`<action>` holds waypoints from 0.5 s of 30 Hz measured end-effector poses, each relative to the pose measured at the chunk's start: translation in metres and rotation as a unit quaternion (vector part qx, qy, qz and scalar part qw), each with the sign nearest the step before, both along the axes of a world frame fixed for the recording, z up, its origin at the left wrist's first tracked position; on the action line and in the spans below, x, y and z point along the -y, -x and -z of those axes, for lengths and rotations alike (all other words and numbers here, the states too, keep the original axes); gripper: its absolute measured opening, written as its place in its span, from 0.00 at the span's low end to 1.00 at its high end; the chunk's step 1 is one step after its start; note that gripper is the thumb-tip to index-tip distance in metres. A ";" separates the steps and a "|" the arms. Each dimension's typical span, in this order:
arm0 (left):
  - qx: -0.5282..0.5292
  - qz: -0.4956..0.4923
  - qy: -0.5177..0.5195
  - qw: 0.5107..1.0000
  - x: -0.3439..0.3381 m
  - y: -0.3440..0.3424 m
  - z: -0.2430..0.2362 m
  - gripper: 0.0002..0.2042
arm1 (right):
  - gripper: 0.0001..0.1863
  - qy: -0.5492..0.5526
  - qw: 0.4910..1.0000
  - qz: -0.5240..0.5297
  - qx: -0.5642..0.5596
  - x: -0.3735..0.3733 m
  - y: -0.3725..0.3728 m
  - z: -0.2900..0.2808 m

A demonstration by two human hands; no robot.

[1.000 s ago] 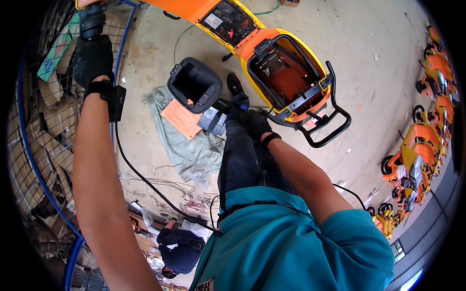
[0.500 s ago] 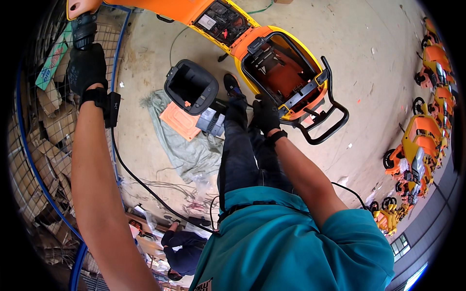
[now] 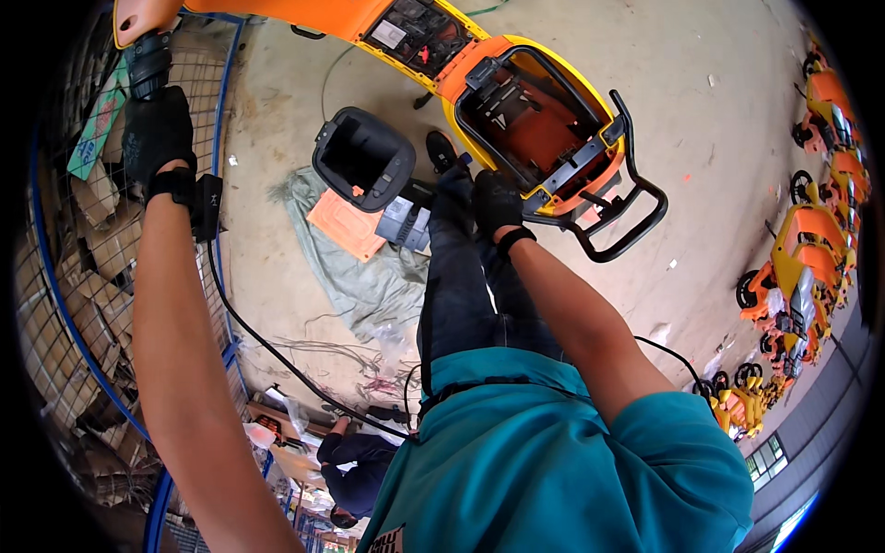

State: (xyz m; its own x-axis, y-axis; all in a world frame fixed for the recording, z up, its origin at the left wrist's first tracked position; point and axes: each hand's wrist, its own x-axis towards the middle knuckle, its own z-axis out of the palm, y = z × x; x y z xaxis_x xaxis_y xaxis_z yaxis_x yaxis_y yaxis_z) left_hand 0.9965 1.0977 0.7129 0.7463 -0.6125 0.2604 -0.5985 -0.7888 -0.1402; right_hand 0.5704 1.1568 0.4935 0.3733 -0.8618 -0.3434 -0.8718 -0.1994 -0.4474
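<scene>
My gloved left hand (image 3: 159, 136) is wrapped round the black handlebar grip (image 3: 149, 64) of an orange and yellow scooter (image 3: 456, 74). The scooter's seat is off, leaving its under-seat bay (image 3: 535, 120) exposed. At the near side of that bay, my gloved right hand (image 3: 496, 201) rests against the yellow body edge, fingers curled; what they hold, if anything, is hidden. A black rear rack (image 3: 636, 207) juts out to the right of this hand. On the floor left of my legs sits a black storage bucket (image 3: 364, 158), its hollow side up.
Beside the bucket lie an orange panel (image 3: 346, 226), a grey box (image 3: 403, 224) and a crumpled grey-green sheet (image 3: 359, 295). A blue-framed wire cage (image 3: 83, 276) full of cardboard stands left. Several scooters (image 3: 802, 249) line the right. Another person (image 3: 358, 475) bends over at lower left.
The whole scooter appears slightly higher and to the left in view. My right hand has slid a little up and left along the body edge. My left hand keeps its hold on the grip.
</scene>
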 end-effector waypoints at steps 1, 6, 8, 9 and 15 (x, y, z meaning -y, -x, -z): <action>-0.006 -0.003 -0.002 1.000 0.000 0.001 0.000 0.20 | 0.07 -0.012 1.000 0.005 0.026 0.001 0.001 -0.005; 0.006 0.032 0.052 0.998 0.006 0.011 -0.001 0.18 | 0.12 0.010 0.983 -0.026 0.183 -0.017 0.005 0.028; 0.005 0.023 0.022 0.999 -0.001 0.004 -0.003 0.18 | 0.12 -0.109 0.972 0.020 0.208 -0.037 -0.009 0.019; 0.004 0.018 0.007 1.000 -0.003 0.001 -0.004 0.19 | 0.11 -0.168 0.961 0.042 0.217 -0.044 -0.016 0.016; 0.036 0.079 0.009 0.996 -0.004 -0.020 0.003 0.17 | 0.08 -0.179 0.969 -0.114 0.125 -0.047 -0.047 0.112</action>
